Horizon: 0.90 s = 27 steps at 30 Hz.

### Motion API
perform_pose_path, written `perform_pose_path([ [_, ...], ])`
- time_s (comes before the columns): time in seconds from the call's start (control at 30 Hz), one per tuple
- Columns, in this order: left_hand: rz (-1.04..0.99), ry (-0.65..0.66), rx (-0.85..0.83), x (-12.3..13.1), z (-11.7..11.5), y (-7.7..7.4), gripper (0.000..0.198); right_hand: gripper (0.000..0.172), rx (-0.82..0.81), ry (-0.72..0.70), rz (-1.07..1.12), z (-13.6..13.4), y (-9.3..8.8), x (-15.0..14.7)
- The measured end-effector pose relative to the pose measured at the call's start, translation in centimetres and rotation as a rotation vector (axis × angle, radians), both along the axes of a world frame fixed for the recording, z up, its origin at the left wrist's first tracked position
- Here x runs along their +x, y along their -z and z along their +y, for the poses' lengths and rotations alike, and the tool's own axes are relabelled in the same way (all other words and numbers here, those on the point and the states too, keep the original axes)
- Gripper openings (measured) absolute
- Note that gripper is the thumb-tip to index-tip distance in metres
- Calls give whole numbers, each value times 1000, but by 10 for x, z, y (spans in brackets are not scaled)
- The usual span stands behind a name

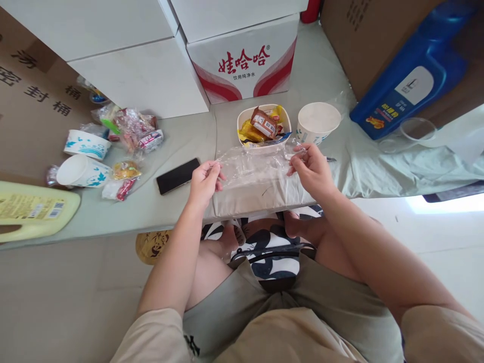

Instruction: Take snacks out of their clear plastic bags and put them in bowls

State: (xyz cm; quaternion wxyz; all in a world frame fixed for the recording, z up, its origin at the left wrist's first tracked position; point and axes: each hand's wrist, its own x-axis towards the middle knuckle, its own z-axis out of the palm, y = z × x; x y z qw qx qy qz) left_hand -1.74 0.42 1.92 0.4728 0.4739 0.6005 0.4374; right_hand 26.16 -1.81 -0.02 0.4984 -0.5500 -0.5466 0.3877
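My left hand (204, 182) pinches the left end of a clear plastic bag (254, 164), and my right hand (310, 169) pinches its right end. The bag is stretched flat between them over the grey-green cloth on the low table (174, 212). Just behind the bag stands a white paper bowl (264, 126) filled with wrapped snacks. An upside-down paper bowl (317, 122) stands to its right.
A black phone (177, 175) lies left of my left hand. Further left are two paper bowls (85, 159) and loose snack packets (130, 128). White cartons (242, 55) line the back. A blue jug (412, 75) leans at right, a yellow bottle (34, 209) at left.
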Motion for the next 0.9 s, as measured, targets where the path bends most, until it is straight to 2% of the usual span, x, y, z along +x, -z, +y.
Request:
perform_pose_path([
  [0.17, 183, 4, 5, -2, -1, 5, 12, 28, -72, -15, -357, -1, 2, -5],
  [0.33, 311, 34, -40, -6, 1, 13, 12, 65, -193, -247, -634, -3, 4, -12],
  [0.4, 327, 47, -51, -8, 2, 15, 14, 72, -195, -306, -690, -5, 4, -14],
  [0.57, 497, 66, -57, -13, 4, 18, 20, 65, -231, -224, -815, -10, -1, -16],
  [0.73, 860, 105, 128, -13, 8, 25, 20, 75, -358, -181, -996, -12, -10, -21],
  [0.9, 936, 185, 122, -9, 12, 31, 32, 81, -236, -186, -1106, -16, -10, -26],
])
